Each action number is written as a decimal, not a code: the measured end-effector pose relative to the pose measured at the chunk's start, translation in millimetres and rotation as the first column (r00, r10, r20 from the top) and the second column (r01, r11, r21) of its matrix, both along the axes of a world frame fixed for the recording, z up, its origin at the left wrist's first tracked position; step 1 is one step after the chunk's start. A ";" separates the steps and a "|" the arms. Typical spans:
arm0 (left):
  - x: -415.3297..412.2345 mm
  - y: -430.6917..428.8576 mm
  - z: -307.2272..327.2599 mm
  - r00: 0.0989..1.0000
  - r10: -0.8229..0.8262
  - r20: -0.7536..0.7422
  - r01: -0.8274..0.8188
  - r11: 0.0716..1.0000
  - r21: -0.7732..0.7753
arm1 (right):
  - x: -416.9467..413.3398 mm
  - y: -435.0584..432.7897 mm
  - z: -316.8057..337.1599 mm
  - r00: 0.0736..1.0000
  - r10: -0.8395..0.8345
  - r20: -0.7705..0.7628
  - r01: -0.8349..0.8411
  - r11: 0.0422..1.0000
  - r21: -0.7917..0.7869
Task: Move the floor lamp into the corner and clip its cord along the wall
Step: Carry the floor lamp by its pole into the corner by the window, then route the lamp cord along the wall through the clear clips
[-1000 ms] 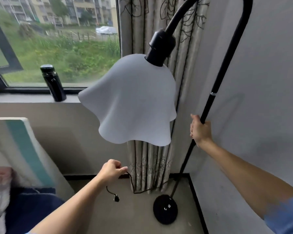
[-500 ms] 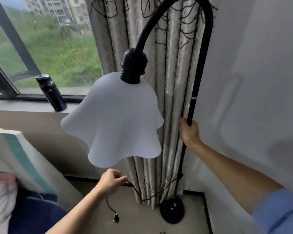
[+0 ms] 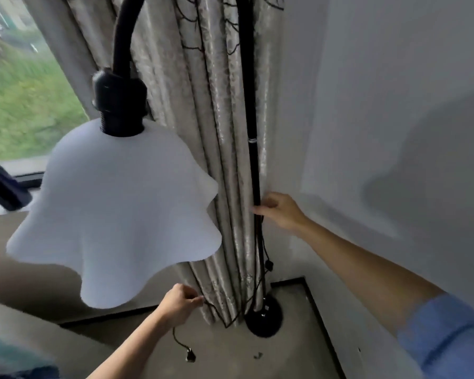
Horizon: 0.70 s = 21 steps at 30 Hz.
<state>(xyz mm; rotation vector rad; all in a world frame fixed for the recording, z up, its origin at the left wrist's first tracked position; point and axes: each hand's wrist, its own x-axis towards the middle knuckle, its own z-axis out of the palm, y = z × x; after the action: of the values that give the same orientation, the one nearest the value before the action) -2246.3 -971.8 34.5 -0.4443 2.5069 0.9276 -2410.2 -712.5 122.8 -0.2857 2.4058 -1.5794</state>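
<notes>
The black floor lamp pole [image 3: 253, 165] stands upright in the corner, against the curtain. Its round base [image 3: 263, 320] sits on the floor by the baseboard, and its white wavy shade [image 3: 115, 214] hangs at the left. My right hand [image 3: 281, 210] holds the pole loosely at mid-height, thumb and fingers around it. My left hand [image 3: 179, 303] is low, under the shade, pinched on the thin black cord [image 3: 219, 315]. The cord runs from that hand to the base. Its plug end [image 3: 190, 358] dangles below my hand, just above the floor.
A patterned grey curtain [image 3: 203, 132] fills the corner behind the pole. The white wall [image 3: 381, 132] is on the right, with a dark baseboard [image 3: 320, 318] below. A dark bottle [image 3: 0, 190] stands on the window sill. A small bit of debris [image 3: 257, 355] lies on the floor.
The lamp has gone from tilted to upright and its base has moved back against the curtain in the corner. My right hand's grip on the pole has loosened. My left hand still holds the cord.
</notes>
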 end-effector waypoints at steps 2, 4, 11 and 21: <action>-0.7 -5.3 -3.4 0.997 -0.073 0.007 0.073 0.997 0.027 | 20.7 14.4 -19.5 0.991 -0.129 0.020 0.128 0.992 0.012; -0.2 -11.6 -8.6 0.988 -0.151 0.015 0.150 0.988 0.046 | 46.9 30.0 -40.1 0.954 -0.295 0.059 0.293 0.955 0.047; 4.2 14.7 -38.5 0.930 -0.364 0.061 0.350 0.923 0.162 | 183.0 88.5 -114.4 0.755 -0.605 0.251 0.544 0.793 0.275; 16.8 164.7 -40.8 0.825 -0.564 0.049 0.524 0.793 0.310 | 373.7 175.6 -136.1 0.382 -0.847 0.370 0.806 0.502 0.315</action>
<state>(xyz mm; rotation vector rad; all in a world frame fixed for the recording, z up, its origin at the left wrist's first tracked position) -2229.6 -807.1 -6.3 0.2966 2.1326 0.9486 -2036.6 -536.9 -13.4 1.4336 2.2205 -1.5364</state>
